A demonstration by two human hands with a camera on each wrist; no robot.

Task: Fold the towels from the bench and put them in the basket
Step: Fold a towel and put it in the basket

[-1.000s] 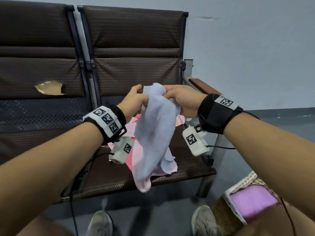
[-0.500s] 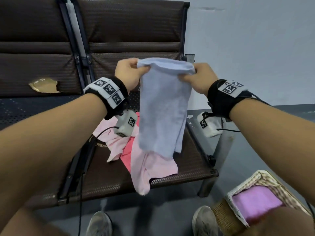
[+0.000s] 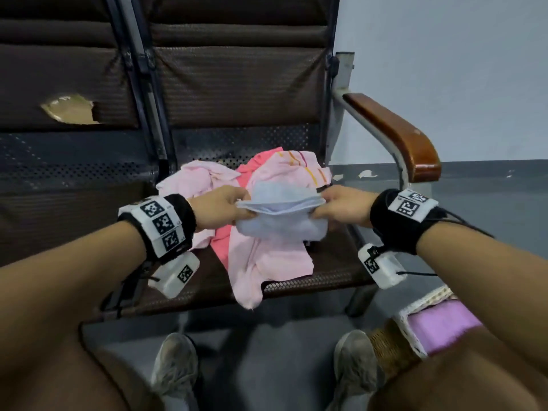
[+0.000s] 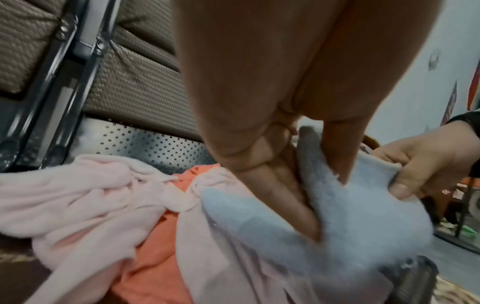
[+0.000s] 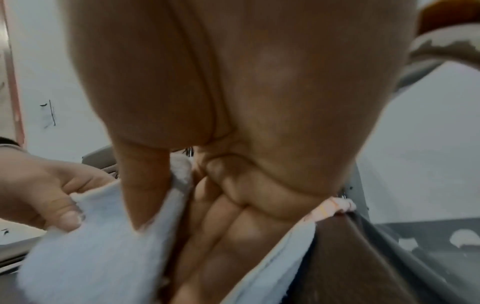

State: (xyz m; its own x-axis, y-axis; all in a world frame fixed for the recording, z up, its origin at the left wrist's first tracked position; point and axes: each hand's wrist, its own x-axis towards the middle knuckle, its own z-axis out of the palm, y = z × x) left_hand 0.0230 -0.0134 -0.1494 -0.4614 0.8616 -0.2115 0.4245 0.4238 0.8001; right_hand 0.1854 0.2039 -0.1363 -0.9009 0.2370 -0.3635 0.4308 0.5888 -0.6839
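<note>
A pale blue towel [image 3: 281, 216] is stretched between both hands just above the bench seat, folded over so its top edges meet. My left hand [image 3: 228, 207] pinches its left end, thumb on top and fingers underneath [image 4: 293, 197]. My right hand [image 3: 335, 204] pinches the right end the same way, thumb [image 5: 145, 195] pressed onto the cloth. The blue towel [image 4: 363, 218] sags onto a heap of pink towels [image 3: 267, 262] with a coral one [image 3: 221, 247] among them on the brown seat. The basket [image 3: 412, 318] stands on the floor at lower right with a folded purple towel [image 3: 441, 324] inside.
The brown mesh bench [image 3: 335, 262] has a wooden armrest [image 3: 400, 134] on a grey metal frame at the right. The left seat's backrest has a torn hole [image 3: 71, 109]. My shoes [image 3: 175, 369] stand on the grey floor below the seat edge. A grey wall rises behind.
Both hands have come down from chest height to just above the seat. The blue towel, which hung long between them, is now doubled over and resting on the pink heap.
</note>
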